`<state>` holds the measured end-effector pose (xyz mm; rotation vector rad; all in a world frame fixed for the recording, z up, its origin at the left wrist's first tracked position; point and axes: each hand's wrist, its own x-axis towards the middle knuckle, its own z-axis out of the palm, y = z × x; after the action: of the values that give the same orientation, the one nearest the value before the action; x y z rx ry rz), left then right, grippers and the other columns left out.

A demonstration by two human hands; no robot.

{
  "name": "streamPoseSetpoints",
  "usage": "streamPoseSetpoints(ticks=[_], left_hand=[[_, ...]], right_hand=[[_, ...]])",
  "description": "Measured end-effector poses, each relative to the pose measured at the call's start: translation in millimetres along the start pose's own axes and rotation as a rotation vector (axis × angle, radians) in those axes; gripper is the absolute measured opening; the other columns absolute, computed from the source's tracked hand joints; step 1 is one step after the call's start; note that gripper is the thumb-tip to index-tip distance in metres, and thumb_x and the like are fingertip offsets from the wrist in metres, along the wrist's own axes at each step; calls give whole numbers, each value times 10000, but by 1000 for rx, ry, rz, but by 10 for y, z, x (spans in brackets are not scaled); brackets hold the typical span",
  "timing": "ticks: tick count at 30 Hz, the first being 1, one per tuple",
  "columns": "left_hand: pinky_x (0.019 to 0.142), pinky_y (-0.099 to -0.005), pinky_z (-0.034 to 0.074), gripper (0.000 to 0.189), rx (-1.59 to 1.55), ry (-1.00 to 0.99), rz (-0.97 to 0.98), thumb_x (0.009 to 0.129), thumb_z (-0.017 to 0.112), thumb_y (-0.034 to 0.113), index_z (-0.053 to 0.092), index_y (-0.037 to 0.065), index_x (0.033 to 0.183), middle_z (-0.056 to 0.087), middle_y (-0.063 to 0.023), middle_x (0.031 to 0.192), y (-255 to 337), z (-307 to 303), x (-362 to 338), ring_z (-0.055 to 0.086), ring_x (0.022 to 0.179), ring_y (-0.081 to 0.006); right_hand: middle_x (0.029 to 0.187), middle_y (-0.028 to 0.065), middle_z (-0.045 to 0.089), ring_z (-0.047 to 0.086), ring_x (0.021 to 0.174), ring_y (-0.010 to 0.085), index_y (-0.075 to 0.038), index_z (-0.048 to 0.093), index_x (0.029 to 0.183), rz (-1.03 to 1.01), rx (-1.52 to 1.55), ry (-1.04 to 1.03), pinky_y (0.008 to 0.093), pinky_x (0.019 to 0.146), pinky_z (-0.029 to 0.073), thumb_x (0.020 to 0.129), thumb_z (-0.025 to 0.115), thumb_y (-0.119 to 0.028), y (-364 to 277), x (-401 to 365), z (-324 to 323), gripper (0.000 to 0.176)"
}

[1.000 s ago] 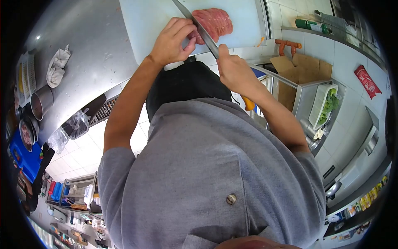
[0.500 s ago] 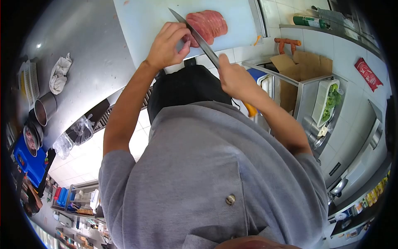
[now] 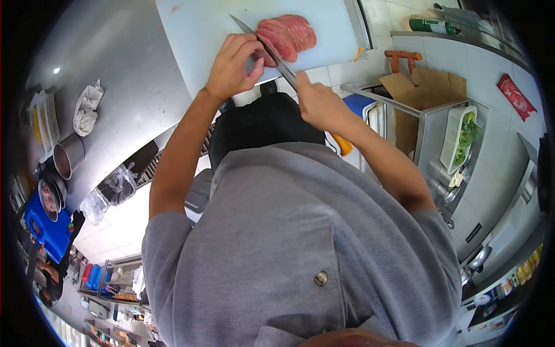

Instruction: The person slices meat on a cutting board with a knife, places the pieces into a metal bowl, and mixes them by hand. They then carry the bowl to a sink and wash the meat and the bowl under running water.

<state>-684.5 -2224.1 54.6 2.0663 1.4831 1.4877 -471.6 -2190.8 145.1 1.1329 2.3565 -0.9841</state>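
On a white cutting board (image 3: 199,34) lies a row of sliced pink meat (image 3: 292,34), the slices overlapping. A long knife (image 3: 277,62) crosses the meat's left end on a diagonal, its tip pointing up and left. My right hand (image 3: 321,103) is wrapped round the knife's handle. To the left of the blade, my left hand (image 3: 234,66) has its fingers bent against the end piece of meat, close to the blade.
A steel counter (image 3: 133,69) with a crumpled cloth (image 3: 88,108), a metal pot (image 3: 68,156) and a white basket (image 3: 46,124) extends left. At right are a cardboard box (image 3: 425,89) and a tray of greens (image 3: 459,139). Part of another person (image 3: 49,280) shows at lower left.
My right hand and the knife have moved slightly left, with the knife still across the meat's left end. My left hand has barely moved. The camera view has shifted a little.
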Motion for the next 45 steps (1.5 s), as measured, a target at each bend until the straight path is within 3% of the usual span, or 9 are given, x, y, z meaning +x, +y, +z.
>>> streamPoseSetpoints(ticks=[2,5,12,14,18,20,33,35,45], left_hand=[[793,-384,489,336,5,2,-10,699,695,-23,605,20,1021,604,-139,1024,-27,-10,12,576,889,-319],[801,-387,491,329,-3,0,-28,700,697,-22,610,22,1014,610,-138,1022,37,-10,-39,581,896,-321],[791,-385,498,306,14,37,-1,690,708,-7,619,32,981,619,-122,1004,-1,6,-17,593,896,-315],[785,-383,498,288,5,56,-9,688,701,5,621,44,962,618,-108,1000,6,-9,-27,591,889,-310],[794,-382,500,322,-4,43,6,698,717,-29,617,15,1001,616,-134,1004,-11,-14,-33,596,911,-318],[793,-382,500,321,1,28,14,699,717,-30,616,14,1000,613,-134,1004,-15,-2,-30,595,908,-318],[778,-376,498,308,6,61,-4,690,721,-20,615,8,978,615,-138,995,-19,13,-31,594,883,-318],[778,-376,498,309,-5,68,-12,689,721,-20,615,8,978,616,-138,993,-7,9,-44,594,881,-320],[788,-380,496,315,-28,60,-47,684,713,-19,606,0,980,619,-136,989,2,16,-32,590,891,-320]], right_hand=[[854,308,635,624,837,504,5,366,1059,113,-28,-95,591,743,472,812,532,-24,31,-66,29,300],[866,302,638,623,848,506,6,371,1073,-8,-2,58,590,752,471,816,530,-29,87,278,272,304],[869,304,636,626,860,496,-3,386,1090,4,19,50,580,753,477,823,529,-31,57,269,93,305],[742,302,604,584,770,528,-17,352,1061,-56,22,98,592,701,429,892,531,-79,36,189,-49,253],[734,300,603,579,751,530,-35,354,1058,-35,-16,140,593,687,421,906,532,-93,-59,1,-225,241],[823,277,640,636,808,478,-6,393,1072,41,-40,50,554,715,489,824,551,-34,-150,-124,-345,295],[748,285,621,630,775,496,11,372,1000,74,-103,-79,561,689,489,806,534,4,-143,-339,-301,253],[645,277,573,580,668,507,17,320,957,-13,-88,8,571,638,431,843,511,15,-106,-268,-210,223],[684,284,591,595,716,507,26,323,963,-76,-62,74,564,662,454,784,524,39,-142,119,-102,269]])
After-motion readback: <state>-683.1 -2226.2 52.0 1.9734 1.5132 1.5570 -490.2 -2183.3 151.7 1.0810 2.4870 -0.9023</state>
